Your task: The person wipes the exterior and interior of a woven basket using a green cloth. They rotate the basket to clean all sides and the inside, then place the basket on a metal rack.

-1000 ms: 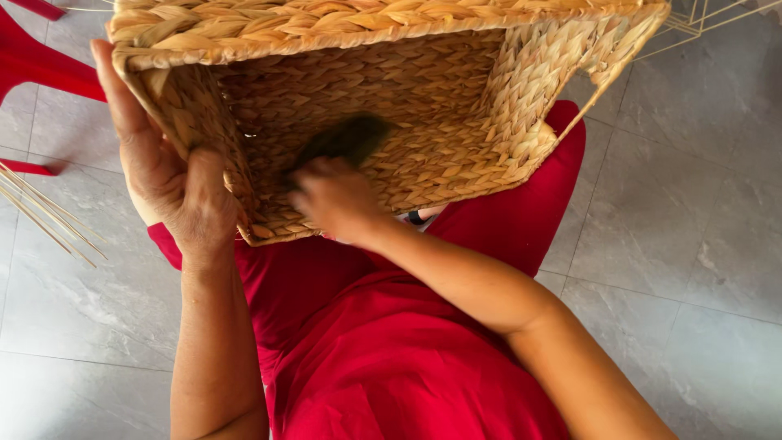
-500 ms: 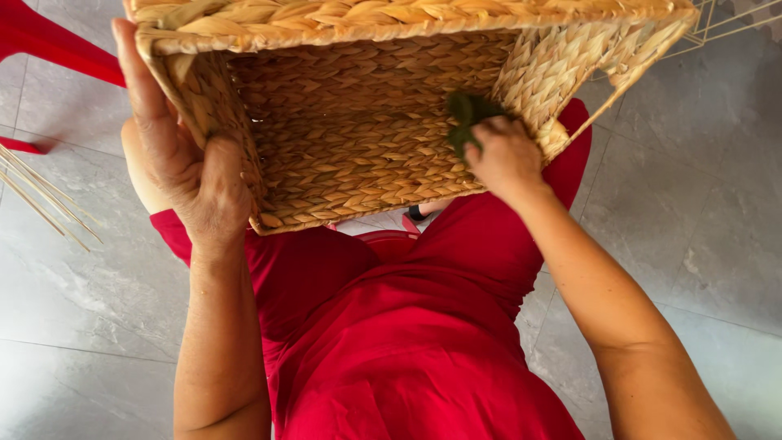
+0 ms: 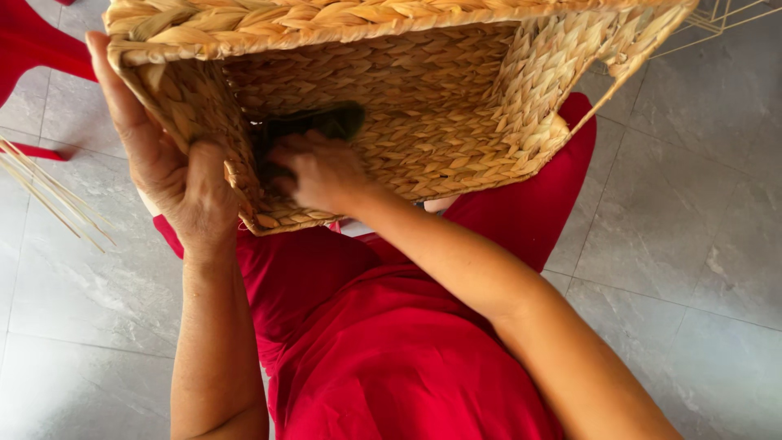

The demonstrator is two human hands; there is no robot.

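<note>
Head view: left hand clamps the near left wall of the basket, thumb inside, fingers spread along the outside, tipping the opening toward the person's lap. Right hand is inside, closed on a dark green brush pressed against the weave just beside the left thumb. To do this well, I judge the left grip should stay firm while the brush runs along the weave, clear of the thumb. Thin sticks lie on the floor beyond the left hand.

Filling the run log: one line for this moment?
left hand: grips woven basket wall | right hand: inside basket, on dark green cloth | basket: tilted over red lap
</note>
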